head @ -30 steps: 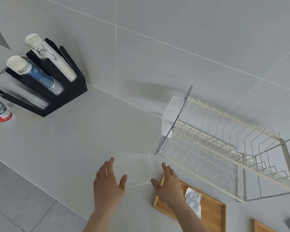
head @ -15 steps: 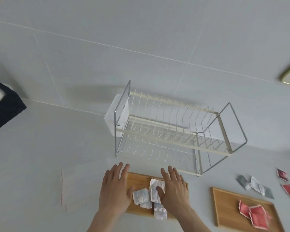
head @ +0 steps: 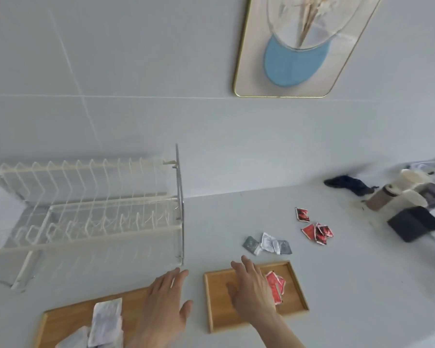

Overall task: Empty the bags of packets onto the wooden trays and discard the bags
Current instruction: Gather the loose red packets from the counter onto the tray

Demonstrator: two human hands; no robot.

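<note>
Two wooden trays lie at the near edge of the white counter. The left tray [head: 68,320] carries white packets [head: 107,320]. The right tray [head: 294,295] carries red packets [head: 276,287]. My left hand [head: 163,307] hovers open over the right end of the left tray. My right hand [head: 251,290] is open above the right tray, just left of the red packets. Loose grey and white packets [head: 268,243] and loose red packets [head: 317,231] lie on the counter behind the right tray. No bag is in view.
A wire dish rack [head: 86,214] stands at the left behind the left tray. Jars and a dark box [head: 409,209] crowd the far right of the counter. A framed picture [head: 296,46] hangs on the tiled wall.
The view has swung right, away from the cup holder and the clear bag on the counter. Both hands moved right; my right hand went from the white-packet tray to the red-packet tray.
</note>
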